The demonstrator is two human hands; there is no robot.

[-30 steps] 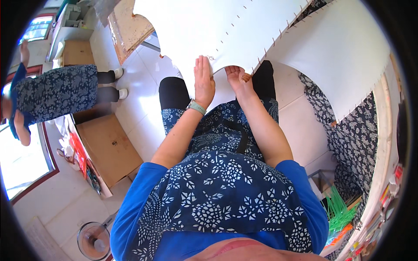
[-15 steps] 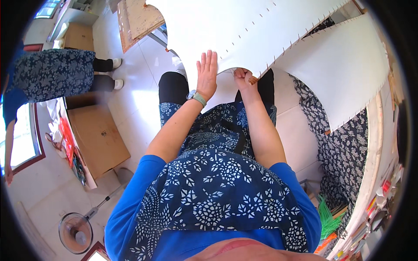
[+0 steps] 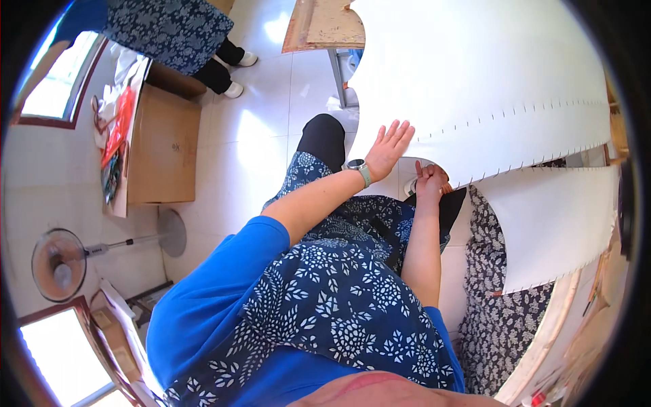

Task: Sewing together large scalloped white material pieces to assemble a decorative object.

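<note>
A large white sheet [image 3: 475, 74] stretches out before me, with rows of small thin brown pins along its edges and across its face. On its near left part my left hand [image 3: 388, 150] lies with fingers stretched, palm toward the sheet, a watch [image 3: 356, 165] with a green strap at the wrist. Beside the curved notch in the near edge is my right hand [image 3: 429, 183], its fingers mostly curled. A small brownish thing shows by those fingers, too small to name. To the right hangs a second white piece [image 3: 556, 224] with pins along its edges.
Dark floral cloth [image 3: 505, 339] hangs under the right-hand piece. A worn wooden board [image 3: 325, 27] stands at the far side. On the left are a cardboard box [image 3: 163, 146], a standing fan [image 3: 60, 264] and another person [image 3: 169, 30] in a floral apron.
My view has turned, so the room appears rotated. My left hand has shifted rightward over the sheet, its fingers now more spread. My right hand stays by the curved notch.
</note>
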